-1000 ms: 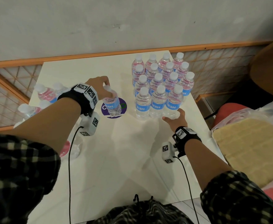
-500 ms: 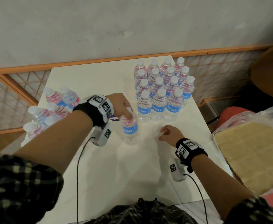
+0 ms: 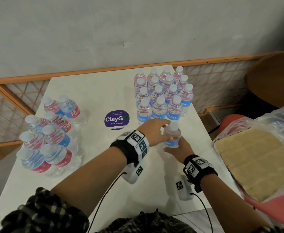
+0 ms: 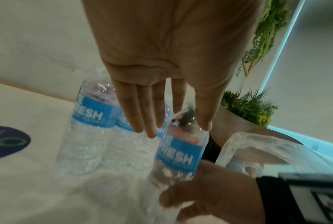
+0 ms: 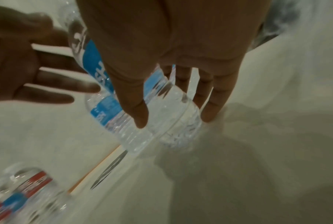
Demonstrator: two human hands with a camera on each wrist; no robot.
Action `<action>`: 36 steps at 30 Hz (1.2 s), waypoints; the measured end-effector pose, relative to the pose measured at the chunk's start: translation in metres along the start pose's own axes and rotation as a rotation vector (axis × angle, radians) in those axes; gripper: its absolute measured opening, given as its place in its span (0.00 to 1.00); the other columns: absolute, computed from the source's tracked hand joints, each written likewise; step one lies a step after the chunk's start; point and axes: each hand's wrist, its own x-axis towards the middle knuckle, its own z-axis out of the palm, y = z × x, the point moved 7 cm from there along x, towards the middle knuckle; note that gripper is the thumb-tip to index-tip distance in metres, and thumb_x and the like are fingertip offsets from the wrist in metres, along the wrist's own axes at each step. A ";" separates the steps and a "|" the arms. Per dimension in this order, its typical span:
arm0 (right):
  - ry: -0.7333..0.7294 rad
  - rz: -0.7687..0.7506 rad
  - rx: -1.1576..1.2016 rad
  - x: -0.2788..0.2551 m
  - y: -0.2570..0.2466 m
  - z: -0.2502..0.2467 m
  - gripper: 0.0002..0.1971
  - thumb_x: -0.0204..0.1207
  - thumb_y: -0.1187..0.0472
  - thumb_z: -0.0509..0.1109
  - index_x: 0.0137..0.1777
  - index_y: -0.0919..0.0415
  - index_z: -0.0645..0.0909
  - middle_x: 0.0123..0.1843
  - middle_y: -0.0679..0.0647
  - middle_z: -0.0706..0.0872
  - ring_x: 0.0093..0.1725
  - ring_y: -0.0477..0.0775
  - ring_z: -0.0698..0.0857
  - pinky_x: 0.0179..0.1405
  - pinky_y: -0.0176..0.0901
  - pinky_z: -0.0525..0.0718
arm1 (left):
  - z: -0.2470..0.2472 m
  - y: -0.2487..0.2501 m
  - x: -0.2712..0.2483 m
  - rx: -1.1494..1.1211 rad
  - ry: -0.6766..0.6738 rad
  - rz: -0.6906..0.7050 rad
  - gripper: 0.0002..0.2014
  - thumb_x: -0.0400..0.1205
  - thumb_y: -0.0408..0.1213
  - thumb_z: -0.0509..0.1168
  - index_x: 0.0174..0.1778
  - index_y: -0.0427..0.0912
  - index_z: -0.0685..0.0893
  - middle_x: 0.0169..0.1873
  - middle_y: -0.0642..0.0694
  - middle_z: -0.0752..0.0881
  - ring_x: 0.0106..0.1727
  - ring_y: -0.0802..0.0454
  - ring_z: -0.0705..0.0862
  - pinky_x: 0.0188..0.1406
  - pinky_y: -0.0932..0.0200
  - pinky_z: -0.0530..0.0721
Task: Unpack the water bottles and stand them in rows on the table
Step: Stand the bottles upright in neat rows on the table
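A clear water bottle point(image 3: 172, 135) with a blue label stands just in front of the right end of the rows of bottles point(image 3: 161, 96) on the white table point(image 3: 104, 165). My right hand point(image 3: 180, 148) grips its lower body, thumb in front and fingers behind, as the right wrist view shows on the bottle point(image 5: 162, 121). My left hand point(image 3: 154, 130) is beside the bottle's neck with straight fingers point(image 4: 150, 128); only the thumb tip touches the bottle point(image 4: 179, 153). The opened pack of red-and-blue-labelled bottles point(image 3: 48, 137) sits at the table's left.
A purple round sticker point(image 3: 116, 118) lies mid-table. A plastic-wrapped tan stack point(image 3: 255, 162) sits off the table's right edge, with a round wooden top point(image 3: 275, 78) behind it. An orange lattice rail point(image 3: 104, 69) runs along the back. A potted plant point(image 4: 246, 106) stands to the right.
My left hand carried the bottle from the sticker rightward to the front of the rows, then straightened its fingers. My right hand moved in and took hold of the bottle's lower part.
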 end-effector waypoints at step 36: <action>0.330 0.149 0.389 0.080 0.029 -0.061 0.33 0.74 0.64 0.73 0.77 0.55 0.64 0.75 0.55 0.74 0.70 0.57 0.76 0.62 0.43 0.72 | -0.026 -0.129 0.022 -0.152 0.357 -0.472 0.29 0.79 0.30 0.64 0.77 0.39 0.66 0.69 0.39 0.77 0.68 0.40 0.78 0.65 0.53 0.76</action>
